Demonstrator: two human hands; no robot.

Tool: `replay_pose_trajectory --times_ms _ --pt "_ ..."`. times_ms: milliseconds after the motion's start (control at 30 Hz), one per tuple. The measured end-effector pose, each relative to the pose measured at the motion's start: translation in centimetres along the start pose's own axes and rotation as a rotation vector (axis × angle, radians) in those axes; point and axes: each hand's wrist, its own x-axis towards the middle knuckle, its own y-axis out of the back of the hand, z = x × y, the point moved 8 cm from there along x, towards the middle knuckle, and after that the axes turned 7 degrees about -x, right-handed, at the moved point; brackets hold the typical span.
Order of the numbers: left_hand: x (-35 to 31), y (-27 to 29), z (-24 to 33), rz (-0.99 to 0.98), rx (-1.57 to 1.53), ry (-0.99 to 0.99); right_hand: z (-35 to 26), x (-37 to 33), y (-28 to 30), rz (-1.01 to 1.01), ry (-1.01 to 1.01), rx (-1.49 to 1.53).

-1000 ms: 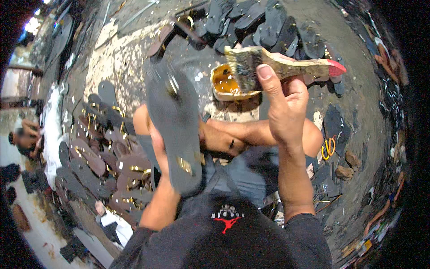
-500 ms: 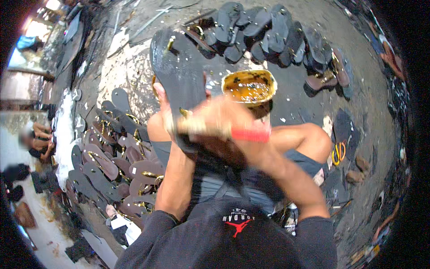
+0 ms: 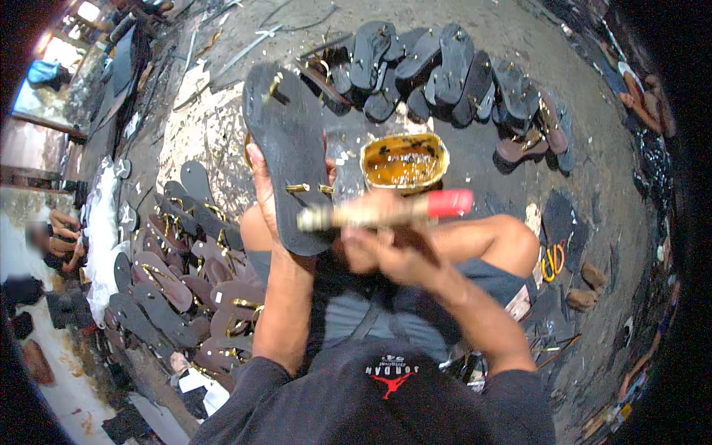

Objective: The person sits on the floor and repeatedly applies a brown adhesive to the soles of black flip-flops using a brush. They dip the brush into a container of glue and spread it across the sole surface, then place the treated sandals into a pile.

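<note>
My left hand [image 3: 264, 196] grips a dark flip-flop [image 3: 289, 148] from behind, thumb along its left edge and fingertips at its right. The flip-flop stands tilted with its underside toward me, and gold strap ends poke through the sole. A brush [image 3: 382, 213] with a pale handle and red end is closed in my right hand [image 3: 397, 256]. Its bristles are blurred and lie over the lower right part of the sole; whether they touch it is hard to tell. Beyond the brush sits an oval tub [image 3: 406, 165] of amber, glue-like liquid with dark specks.
Several dark flip-flops [image 3: 452, 70] lie in an arc at the far side. A heap of brown and black flip-flops [image 3: 167, 278] with gold straps fills the left. Yellow-orange loops [image 3: 552, 261] and brown lumps [image 3: 582, 299] lie right of my knee. Another person [image 3: 63, 241] sits far left.
My right hand has moved down and right with the brush, uncovering the lower sole. The flip-flop's surface shines less than before. My left hand keeps its hold.
</note>
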Motion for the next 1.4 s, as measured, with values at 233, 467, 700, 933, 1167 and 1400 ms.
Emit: replay_pose_trajectory --times_ms 233,467,700,933,1167,1400 --pt "6.9 8.1 -10.2 0.084 0.188 0.185 -2.8 -0.4 15.3 0.482 -0.199 -0.177" --pt "17.5 6.7 -3.5 0.390 0.356 0.045 -3.2 0.0 18.4 0.593 -0.132 -0.109" --pt "0.3 11.9 19.9 0.295 1.178 -0.310 1.5 -0.3 19.8 0.671 -0.300 -0.054" --pt "-23.7 27.1 11.5 0.012 2.720 0.736 5.6 2.0 15.9 0.520 -0.452 0.101" --pt "-25.3 24.4 13.1 0.136 2.559 0.807 7.8 3.5 13.5 0.329 -0.437 0.005" --pt "-30.0 24.5 18.5 0.299 1.772 1.004 9.0 3.8 13.1 0.453 -0.500 0.068"
